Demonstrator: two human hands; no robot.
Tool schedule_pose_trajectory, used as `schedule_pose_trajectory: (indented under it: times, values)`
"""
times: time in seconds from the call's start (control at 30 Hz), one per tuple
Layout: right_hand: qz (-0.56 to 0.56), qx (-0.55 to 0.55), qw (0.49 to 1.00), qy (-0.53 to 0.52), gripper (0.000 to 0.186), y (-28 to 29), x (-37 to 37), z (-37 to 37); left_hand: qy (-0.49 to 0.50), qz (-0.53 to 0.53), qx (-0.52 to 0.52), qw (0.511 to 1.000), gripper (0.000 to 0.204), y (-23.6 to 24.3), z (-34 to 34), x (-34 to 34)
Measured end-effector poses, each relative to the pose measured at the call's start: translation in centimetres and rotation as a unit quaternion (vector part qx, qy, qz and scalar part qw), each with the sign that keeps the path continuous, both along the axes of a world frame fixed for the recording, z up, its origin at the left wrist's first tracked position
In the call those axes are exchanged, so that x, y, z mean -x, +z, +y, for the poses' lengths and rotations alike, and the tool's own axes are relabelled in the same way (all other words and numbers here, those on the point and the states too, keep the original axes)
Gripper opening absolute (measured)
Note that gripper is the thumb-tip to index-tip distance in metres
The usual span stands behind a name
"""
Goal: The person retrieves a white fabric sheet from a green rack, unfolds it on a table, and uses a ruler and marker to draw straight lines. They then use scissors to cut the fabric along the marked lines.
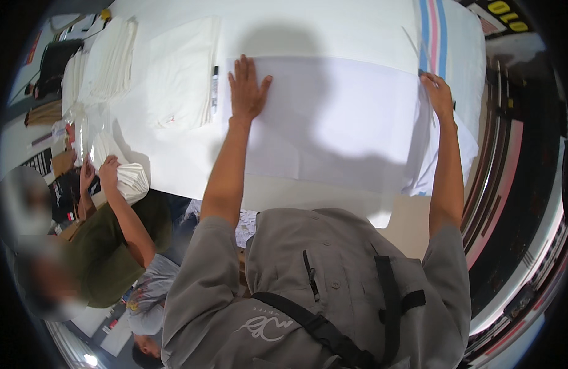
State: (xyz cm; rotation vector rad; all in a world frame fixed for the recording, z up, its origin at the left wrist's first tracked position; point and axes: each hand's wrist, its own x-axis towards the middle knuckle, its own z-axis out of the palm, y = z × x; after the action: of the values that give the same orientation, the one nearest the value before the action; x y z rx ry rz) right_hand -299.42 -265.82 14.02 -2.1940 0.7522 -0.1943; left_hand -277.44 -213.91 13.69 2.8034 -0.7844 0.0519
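Head view | rests left hand [248,89] splayed, palm down, on upper left of white cloth [352,117] | curls right hand [441,98] at cloth's upper right corner, cannot tell exact grasp | cloth: spread flat on white table [185,157], right of folded white stack [180,74]

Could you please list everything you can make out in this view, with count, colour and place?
tabletop: one, white, centre
flat cloth: one, pale white, spread on the tabletop
bunched cloth: count unclear, white, by the right forearm
striped fabric: one, blue, pink and white, upper right
folded stack: one, white, left of the marker
marker: one, black and white, beside the folded stack
further stacks: at least two, white, upper left
folded bundle: one, white, at a co-worker's hand
shirt: one, grey, bottom centre
hands: two; left flat on the flat cloth, right at its right edge
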Motion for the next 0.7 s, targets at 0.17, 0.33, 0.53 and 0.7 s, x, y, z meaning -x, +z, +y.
schedule_pose_trajectory:
  times: [0.17, 0.33, 0.53, 0.7]
  values:
    - [-0.040, 0.024, 0.994, -0.103, 0.040, 3.0, 3.0, 3.1, 0.063, -0.071, 0.116, 0.989, 0.074, 4.0, 3.5, 4.1]
    - [-0.037, 0.012, 0.990, -0.139, 0.039, 4.6, 8.1, 8.1, 0.451, -0.214, 0.347, 0.794, 0.068, 0.4, 11.0, 4.0]
    - [-0.101, -0.020, 0.980, -0.168, 0.039, 3.7, 10.8, 13.9, 0.487, 0.217, 0.777, 0.337, 0.064, 2.9, 21.8, -3.8]
    - [-0.119, -0.044, 0.967, -0.221, 0.037, 0.8, 11.5, 16.8, 0.523, 0.231, 0.754, 0.322, 0.062, 3.5, 20.0, -8.0]
